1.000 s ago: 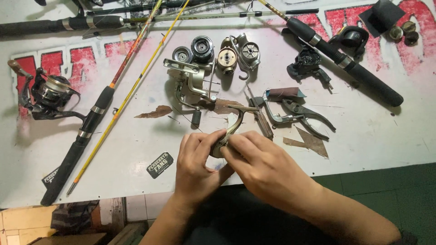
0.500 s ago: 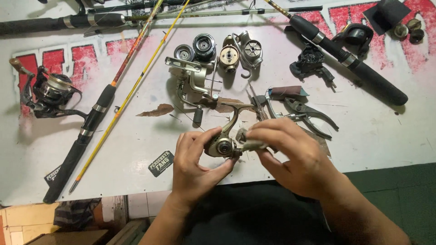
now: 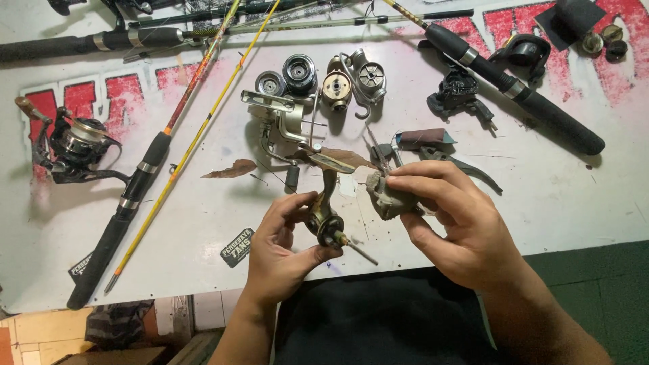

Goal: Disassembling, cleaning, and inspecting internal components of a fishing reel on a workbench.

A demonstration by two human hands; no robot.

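1. Head view, only one view. Landmark: the stripped silver reel frame (image 3: 280, 116) at the middle of the white table (image 3: 554, 203).
2. Left hand (image 3: 280, 247), below the frame and near the table's front edge: thumb and fingers pinched on a brass-coloured reel body part (image 3: 326, 220). A thin shaft sticks out of that part down and to the right; its stem rises toward the frame.
3. Right hand (image 3: 449, 220), below and right of the frame: fingers curled closed around a grey-brown rag (image 3: 389, 199). Rag sits just beside the reel body part; contact between them, cannot tell.
4. Just right of the frame, in a row: two dark spools (image 3: 287, 74), then two round metal housings (image 3: 353, 80).
5. Between the frame and the right hand: pliers (image 3: 446, 159) and a small dark red-brown block (image 3: 420, 138), both flat on the table.
6. Far left of the frame: a complete spinning reel (image 3: 71, 145) lying on its side.
7. Left of the frame: a black-handled rod (image 3: 135, 196) running diagonally, a thin yellow rod (image 3: 196, 138) alongside it.
8. Right of and above the frame: a thick black rod handle (image 3: 520, 91) running diagonally, a black reel part (image 3: 460, 94) beside it.
9. Below-left of the frame: a small black sticker (image 3: 236, 247) and a brown leaf-shaped scrap (image 3: 230, 169).
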